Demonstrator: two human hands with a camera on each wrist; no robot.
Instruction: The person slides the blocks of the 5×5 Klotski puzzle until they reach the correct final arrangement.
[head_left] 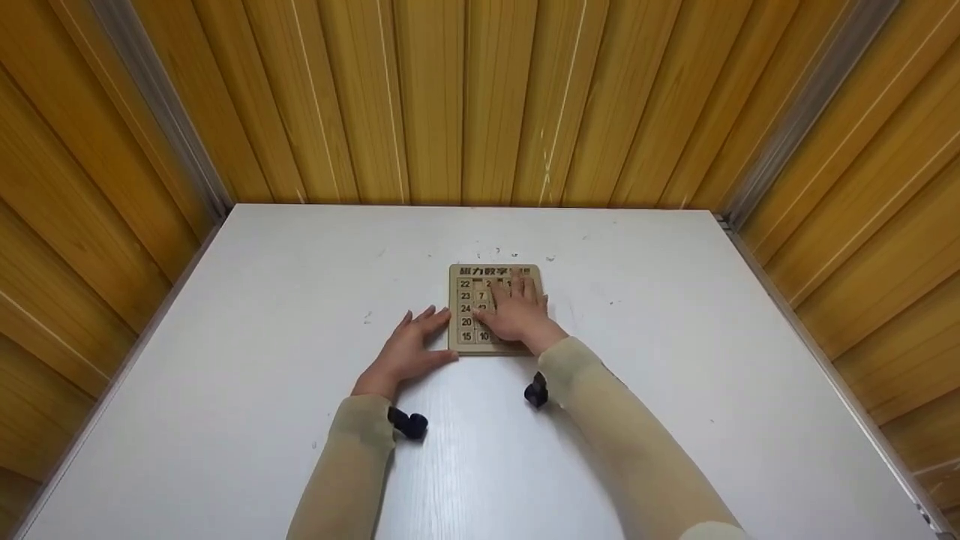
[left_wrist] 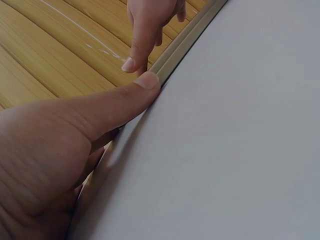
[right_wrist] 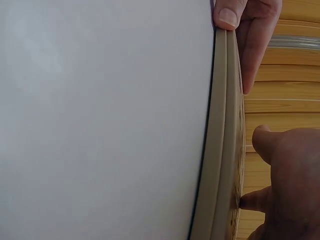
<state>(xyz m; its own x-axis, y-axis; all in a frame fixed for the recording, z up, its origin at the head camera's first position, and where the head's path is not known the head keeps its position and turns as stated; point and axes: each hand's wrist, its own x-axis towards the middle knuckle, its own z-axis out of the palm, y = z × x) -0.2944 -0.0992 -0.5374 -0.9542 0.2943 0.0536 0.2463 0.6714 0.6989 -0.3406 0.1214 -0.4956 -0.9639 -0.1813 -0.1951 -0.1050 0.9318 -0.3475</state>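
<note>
A beige number slide puzzle (head_left: 463, 348) lies flat on the white table, with numbered tiles and a row of printed characters along its far side. My left hand (head_left: 409, 346) rests at its near left corner: the thumb touches the bottom corner and the fingers reach to the left side. Over the tiles my right hand (head_left: 519, 315) is spread, its fingertips on or just above them, hiding much of the right part. In the right wrist view, one right finger (right_wrist: 255, 200) meets the puzzle's top face. Dark gaps show in the top row of tiles.
The white table (head_left: 300, 270) carries small dark marks and scuffs. Yellow wood-look panels (head_left: 427, 97) stand behind it and at both sides, with grey metal posts at the corners. Black wrist cameras (head_left: 409, 424) sit on both sleeves.
</note>
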